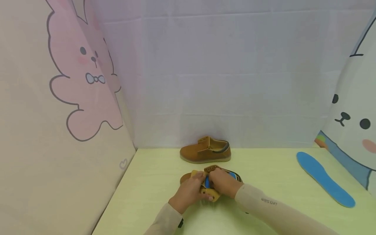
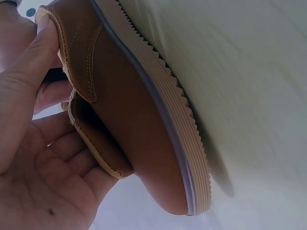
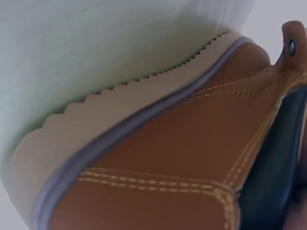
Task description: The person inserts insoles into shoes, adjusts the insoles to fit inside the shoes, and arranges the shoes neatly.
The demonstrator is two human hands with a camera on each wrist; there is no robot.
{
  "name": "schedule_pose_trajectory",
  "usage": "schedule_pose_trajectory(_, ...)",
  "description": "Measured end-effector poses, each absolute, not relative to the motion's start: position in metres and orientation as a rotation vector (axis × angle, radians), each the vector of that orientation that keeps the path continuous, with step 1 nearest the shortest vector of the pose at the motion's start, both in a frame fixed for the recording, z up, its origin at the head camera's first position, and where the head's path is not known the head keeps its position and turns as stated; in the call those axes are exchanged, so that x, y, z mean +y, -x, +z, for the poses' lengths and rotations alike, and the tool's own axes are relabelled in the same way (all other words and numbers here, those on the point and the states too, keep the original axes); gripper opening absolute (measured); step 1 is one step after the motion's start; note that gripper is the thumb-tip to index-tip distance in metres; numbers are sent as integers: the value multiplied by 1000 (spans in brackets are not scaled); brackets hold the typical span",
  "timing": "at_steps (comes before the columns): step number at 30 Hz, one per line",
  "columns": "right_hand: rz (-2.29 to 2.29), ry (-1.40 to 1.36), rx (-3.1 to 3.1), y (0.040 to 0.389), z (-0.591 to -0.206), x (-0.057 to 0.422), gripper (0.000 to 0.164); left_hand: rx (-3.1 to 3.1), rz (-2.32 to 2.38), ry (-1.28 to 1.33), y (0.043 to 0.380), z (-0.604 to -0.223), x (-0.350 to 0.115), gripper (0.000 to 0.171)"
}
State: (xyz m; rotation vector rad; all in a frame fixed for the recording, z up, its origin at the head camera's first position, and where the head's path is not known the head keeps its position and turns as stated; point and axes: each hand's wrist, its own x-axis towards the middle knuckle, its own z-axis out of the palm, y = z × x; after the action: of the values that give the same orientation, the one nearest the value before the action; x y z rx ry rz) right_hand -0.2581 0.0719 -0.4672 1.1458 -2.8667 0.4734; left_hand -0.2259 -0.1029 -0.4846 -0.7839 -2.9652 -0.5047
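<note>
A brown lace-up shoe (image 1: 185,178) without laces stands on the table, its toe to the left. My left hand (image 1: 189,191) holds it at the opening, the thumb on the near eyelet flap and the fingers by the tongue (image 1: 194,173). In the left wrist view, the left hand (image 2: 33,139) spans the spread opening of the shoe (image 2: 139,105). My right hand (image 1: 224,183) reaches into the opening with curled fingers and grips a blue insole (image 1: 207,182); its fingertips are hidden. The right wrist view shows the shoe's heel side (image 3: 192,139) and dark collar (image 3: 268,167).
Behind, near the back cloth (image 1: 223,81), stands a matching brown shoe (image 1: 191,152), toe also left. A second blue insole (image 1: 324,179) lies flat on the table (image 1: 152,182) at the right. Printed cloths hang at both sides.
</note>
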Motion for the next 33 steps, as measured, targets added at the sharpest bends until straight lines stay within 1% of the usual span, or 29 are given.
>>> schedule_pose_trajectory(7, 386, -1057, -2865, 257, -464, 71, 34, -2958, -512, 788, 226, -484, -103, 87)
schedule_pose_trajectory(11, 402, -1053, -2880, 259, -461, 72, 33, -2947, -530, 785, 226, -482, -104, 86)
schedule_pose_trajectory(27, 454, -1194, -2881, 258, -460, 80, 24, -2986, -502, 776, 226, -482, -103, 90)
schedule_pose_trajectory(33, 373, -1268, -2924, 256, -451, 90, 28, -3001, -478, 771, 225, -481, -102, 91)
